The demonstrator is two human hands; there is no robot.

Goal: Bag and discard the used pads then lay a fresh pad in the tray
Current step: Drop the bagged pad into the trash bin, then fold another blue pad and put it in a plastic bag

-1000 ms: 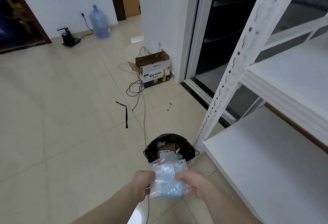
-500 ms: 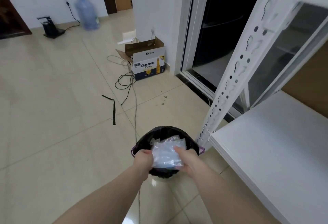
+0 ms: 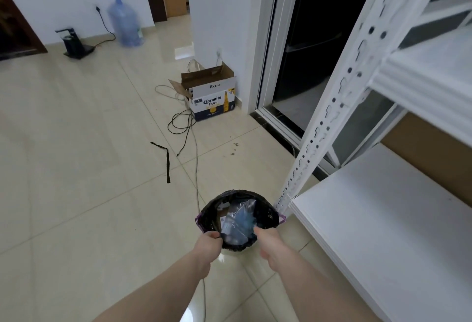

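two bare forearms reach forward and down from the bottom of the view toward a small round bin on the tiled floor. the left hand (image 3: 208, 243) sits at the bin's near rim, its fingers curled over the edge of the black bin liner (image 3: 265, 215); it looks to be gripping the liner, though the fingertips are hidden. the right hand (image 3: 268, 241) hovers just above the near right rim, fingers loosely bent, with nothing clearly in it. the clear plastic bag (image 3: 238, 221) holding the blue used pads lies inside the bin, apart from both hands.

by the look of it, the discard step is at its end: the bagged pads are in the bin. the next move calls for leaving the bin and fetching a fresh pad for the tray; neither pad nor tray is in view.

just right of the bin stands a white metal shelf unit (image 3: 383, 219). farther off, a thin cable (image 3: 196, 168) runs across the floor toward an open cardboard box (image 3: 213, 98) by the wall. a large water bottle (image 3: 125, 25) stands farthest away.
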